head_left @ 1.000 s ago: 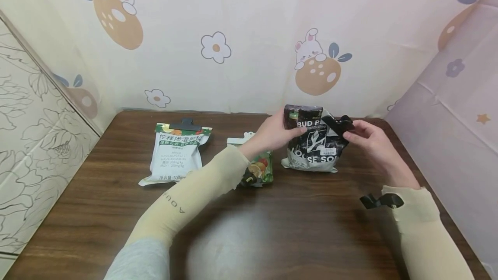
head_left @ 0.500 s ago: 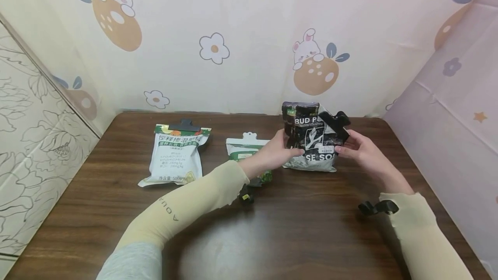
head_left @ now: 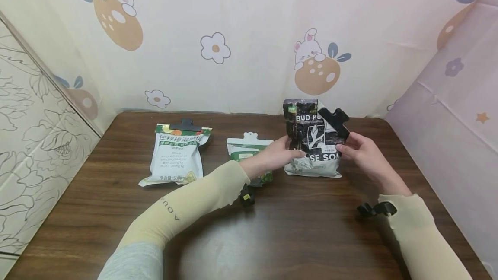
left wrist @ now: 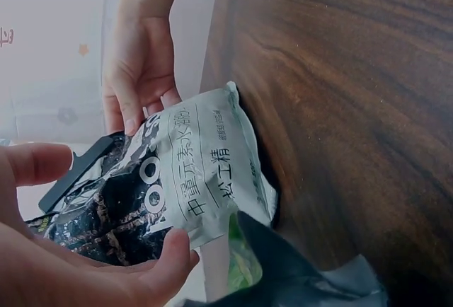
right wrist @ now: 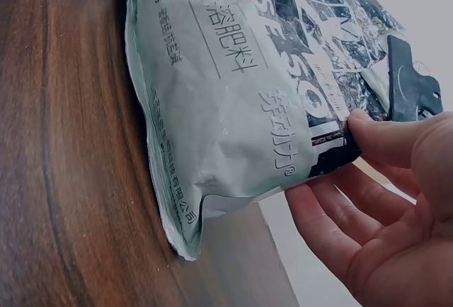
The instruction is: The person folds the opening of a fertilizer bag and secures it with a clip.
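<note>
A black-and-white bag (head_left: 313, 135), printed with "BUD" and Chinese characters, stands on the table between my hands. A black clip (head_left: 335, 122) sits slantwise on its folded upper right corner. My left hand (head_left: 278, 154) holds the bag's left side, thumb at the front. At the right edge, below the clip, my right hand (head_left: 362, 150) pinches it, thumb in front and fingers behind. In the right wrist view, the lower white part of the bag (right wrist: 205, 109) shows crumpled. Some left fingers are hidden behind the bag in the head view.
A white-and-green bag (head_left: 177, 154) with a dark clip (head_left: 186, 125) lies at the left of the wooden table (head_left: 295, 232). Nearer the middle, a green bag (head_left: 243, 152) with a white clip (head_left: 250, 138) is partly covered by my left forearm. A patterned curtain (head_left: 253, 77) hangs behind.
My right hand has moved down from the clip to the bag's right edge. My left hand has slid lower along the left side. The bag has shifted slightly toward me and straightened.
</note>
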Demonstrator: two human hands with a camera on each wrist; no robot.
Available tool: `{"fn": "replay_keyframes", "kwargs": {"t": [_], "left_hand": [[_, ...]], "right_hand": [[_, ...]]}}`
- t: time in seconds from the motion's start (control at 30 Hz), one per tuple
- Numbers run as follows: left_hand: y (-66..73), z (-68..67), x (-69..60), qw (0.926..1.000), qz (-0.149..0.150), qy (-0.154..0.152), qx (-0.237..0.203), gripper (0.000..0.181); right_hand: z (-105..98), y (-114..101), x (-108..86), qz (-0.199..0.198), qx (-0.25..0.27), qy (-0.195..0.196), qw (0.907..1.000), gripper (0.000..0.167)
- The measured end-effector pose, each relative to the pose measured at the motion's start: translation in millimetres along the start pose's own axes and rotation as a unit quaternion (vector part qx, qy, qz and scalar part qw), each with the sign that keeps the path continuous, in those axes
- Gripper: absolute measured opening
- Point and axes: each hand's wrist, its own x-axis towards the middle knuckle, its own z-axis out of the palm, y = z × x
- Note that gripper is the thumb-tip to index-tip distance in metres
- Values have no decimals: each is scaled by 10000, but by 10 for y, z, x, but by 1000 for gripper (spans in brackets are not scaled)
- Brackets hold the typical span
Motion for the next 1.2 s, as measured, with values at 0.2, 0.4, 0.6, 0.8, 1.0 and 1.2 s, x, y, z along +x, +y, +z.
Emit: {"fn": "replay_keyframes", "kwargs": {"t": [0.2,0.4,0.6,0.8,1.0,1.2], "left_hand": [[-14,33,-22,9995,-277,35,111,79],[-37,91,-24,9986,-532,-13,52,84],[-98,134,-22,9976,-641,-261,42,85],[-146,156,-46,9954,-718,-601,-187,87],[-200,183,-41,9889,-896,-924,-740,88],[-218,193,-11,9874,-943,-988,-794,89]], "right_hand": [[-31,-7,-17,238,-287,-97,9993,46],[-65,21,-62,598,-486,-315,9965,52],[-86,61,-126,964,-889,-453,9903,61],[-119,85,-164,1311,-1163,-749,9817,78],[-123,123,-209,1615,-1333,-996,9727,81],[-107,186,-222,1627,-1295,-1066,9723,78]]}}
